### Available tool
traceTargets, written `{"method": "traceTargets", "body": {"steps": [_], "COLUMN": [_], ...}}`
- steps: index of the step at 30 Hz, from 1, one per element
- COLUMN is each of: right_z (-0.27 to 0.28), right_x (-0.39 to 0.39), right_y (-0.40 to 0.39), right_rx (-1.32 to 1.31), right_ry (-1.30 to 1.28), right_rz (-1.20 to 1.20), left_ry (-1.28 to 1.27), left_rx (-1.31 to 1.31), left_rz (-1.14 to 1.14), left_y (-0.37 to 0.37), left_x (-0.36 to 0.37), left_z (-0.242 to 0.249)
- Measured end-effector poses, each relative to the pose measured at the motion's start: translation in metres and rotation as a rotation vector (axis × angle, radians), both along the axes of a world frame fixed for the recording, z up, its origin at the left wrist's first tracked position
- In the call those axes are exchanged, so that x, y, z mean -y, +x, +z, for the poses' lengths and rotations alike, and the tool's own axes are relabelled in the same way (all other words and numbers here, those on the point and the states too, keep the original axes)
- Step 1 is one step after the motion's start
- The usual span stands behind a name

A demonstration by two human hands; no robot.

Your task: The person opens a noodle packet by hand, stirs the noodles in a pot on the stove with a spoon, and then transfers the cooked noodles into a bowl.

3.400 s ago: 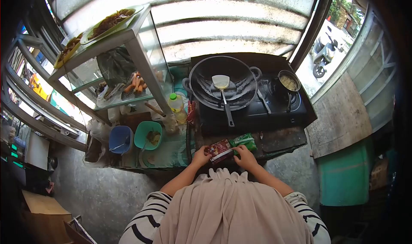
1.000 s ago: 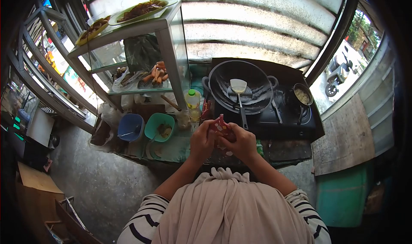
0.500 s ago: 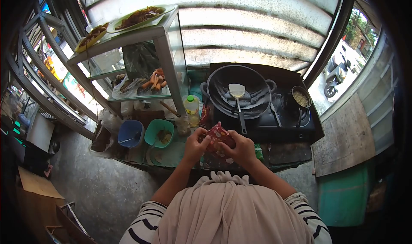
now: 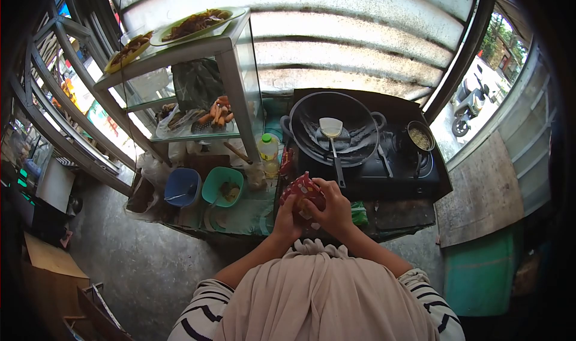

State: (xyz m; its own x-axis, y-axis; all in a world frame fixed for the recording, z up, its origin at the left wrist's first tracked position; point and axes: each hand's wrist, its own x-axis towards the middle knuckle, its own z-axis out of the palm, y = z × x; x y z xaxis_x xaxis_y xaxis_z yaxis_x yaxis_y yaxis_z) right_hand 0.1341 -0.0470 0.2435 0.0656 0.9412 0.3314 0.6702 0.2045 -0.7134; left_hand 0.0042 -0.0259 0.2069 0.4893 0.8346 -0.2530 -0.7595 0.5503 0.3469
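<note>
Held packet [image 4: 294,191]: one;
Wok [image 4: 360,125]: one;
Spatula [image 4: 331,126]: one;
Small pan [image 4: 415,127]: one;
Bowls [image 4: 188,180]: two;
Capped bottle [image 4: 268,150]: one;
Food plates [image 4: 233,17]: two;
Glass cabinet [image 4: 230,77]: one;
Scooter [image 4: 470,105]: one.

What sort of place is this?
Likely a small roadside food stall or its cooking corner: a large wok sits on a black stove, a glass-sided display case has plated food on top, and a scooter stands outside the opening.
</note>
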Motion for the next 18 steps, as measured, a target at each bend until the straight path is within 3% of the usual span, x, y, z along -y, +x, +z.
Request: {"method": "traceTargets", "body": {"steps": [2, 5, 8, 13, 18], "right_z": [-0.001, -0.002, -0.006, 0.002, -0.004], "right_x": [-0.004, -0.006, -0.010, -0.009, -0.007], "right_y": [-0.001, -0.003, -0.001, 0.005, 0.010], "right_rx": [0.200, 0.379, 0.328, 0.312, 0.261], "right_ry": [0.284, 0.402, 0.412, 0.380, 0.308], "right_rz": [-0.002, 0.013, 0.023, 0.020, 0.060], "left_ry": [0.015, 0.146, 0.175, 0.512, 0.538], "left_rx": [-0.082, -0.289, -0.490, -0.790, -0.842], "left_rz": [0.064, 0.160, 0.176, 0.218, 0.160], "left_y": [0.004, 0.009, 0.011, 0.004, -0.002], "left_x": [-0.002, 0.000, 0.002, 0.000, 0.003], "left_z": [-0.015, -0.024, -0.032, -0.043, -0.035]}}
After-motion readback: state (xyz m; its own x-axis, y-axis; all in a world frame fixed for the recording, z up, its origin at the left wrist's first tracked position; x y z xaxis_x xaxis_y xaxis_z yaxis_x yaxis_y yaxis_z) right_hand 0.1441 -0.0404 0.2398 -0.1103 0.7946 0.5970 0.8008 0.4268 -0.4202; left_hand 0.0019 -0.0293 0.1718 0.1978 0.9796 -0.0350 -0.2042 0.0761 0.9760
